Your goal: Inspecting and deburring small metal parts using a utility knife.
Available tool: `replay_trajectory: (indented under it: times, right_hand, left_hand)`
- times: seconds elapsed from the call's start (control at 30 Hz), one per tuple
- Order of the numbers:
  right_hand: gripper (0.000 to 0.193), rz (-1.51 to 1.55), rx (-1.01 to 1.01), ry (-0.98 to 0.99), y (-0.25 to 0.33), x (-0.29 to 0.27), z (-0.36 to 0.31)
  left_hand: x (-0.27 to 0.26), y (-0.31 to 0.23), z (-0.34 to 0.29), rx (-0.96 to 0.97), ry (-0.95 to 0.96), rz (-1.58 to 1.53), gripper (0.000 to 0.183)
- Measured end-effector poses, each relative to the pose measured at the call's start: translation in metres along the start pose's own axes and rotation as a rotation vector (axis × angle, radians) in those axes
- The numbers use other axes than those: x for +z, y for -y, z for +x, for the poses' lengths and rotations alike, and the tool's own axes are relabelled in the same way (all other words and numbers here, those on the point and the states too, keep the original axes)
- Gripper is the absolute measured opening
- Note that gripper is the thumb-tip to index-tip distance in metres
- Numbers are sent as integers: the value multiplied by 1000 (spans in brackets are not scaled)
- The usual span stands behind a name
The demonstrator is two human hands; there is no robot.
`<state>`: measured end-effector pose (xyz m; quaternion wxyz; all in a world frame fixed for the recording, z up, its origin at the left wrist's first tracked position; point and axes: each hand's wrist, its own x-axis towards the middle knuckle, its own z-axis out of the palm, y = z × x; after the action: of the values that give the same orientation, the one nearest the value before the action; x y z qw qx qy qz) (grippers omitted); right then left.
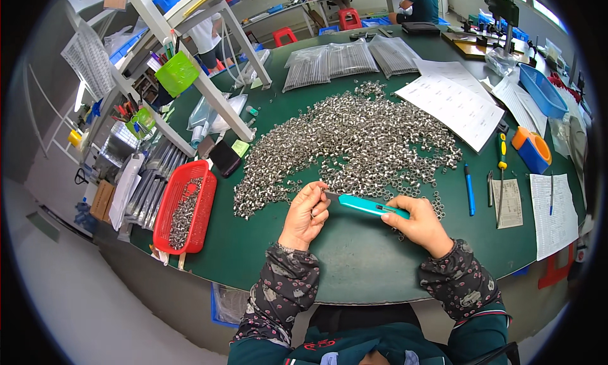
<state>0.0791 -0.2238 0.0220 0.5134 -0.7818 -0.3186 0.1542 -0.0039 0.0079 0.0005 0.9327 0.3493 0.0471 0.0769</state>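
My right hand (pixel 421 224) is wrapped round a teal utility knife (pixel 364 204), whose blade points left. The fingers of my left hand (pixel 306 216) are pinched together at the blade's tip; whatever small thing sits between them is too small to make out. Just beyond both hands spreads a wide heap of small shiny metal rings (pixel 354 134) on the green tabletop (pixel 354 270). A few loose rings lie close to my right hand. To the left, a red plastic basket (pixel 208 203) contains more small metal parts.
A black phone (pixel 225 158) and a white shelf post (pixel 218 102) stand left of the heap. Bagged metal rods (pixel 345 59) lie behind it. On the right are paper sheets (pixel 459 108), a blue pen (pixel 469 189), a yellow-handled screwdriver (pixel 502 151) and a blue tray (pixel 543 91). People sit and stand farther back.
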Motion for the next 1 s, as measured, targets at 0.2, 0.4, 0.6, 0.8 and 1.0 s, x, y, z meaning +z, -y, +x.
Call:
replay_trajectory:
  times: [0.2,0.4,0.6,0.8,1.0]
  right_hand:
    - [28,-16,22,11,0,-1,-1]
    - [28,-105,38,-16,4,-1,-1]
    - [27,-220,-46,-91,5,0,-3]
    - [26,-249,-121,-138,6,0,-3]
    - [25,-276,-153,-153,5,0,-3]
  left_hand:
    - [1,3,-1,17,-45,98,14]
    - [4,4,-2,38,-91,147,15]
    - [5,5,-2,72,-120,241,14]
    - [10,6,-2,92,-154,297,14]
    - [8,5,-2,103,-152,370,14]
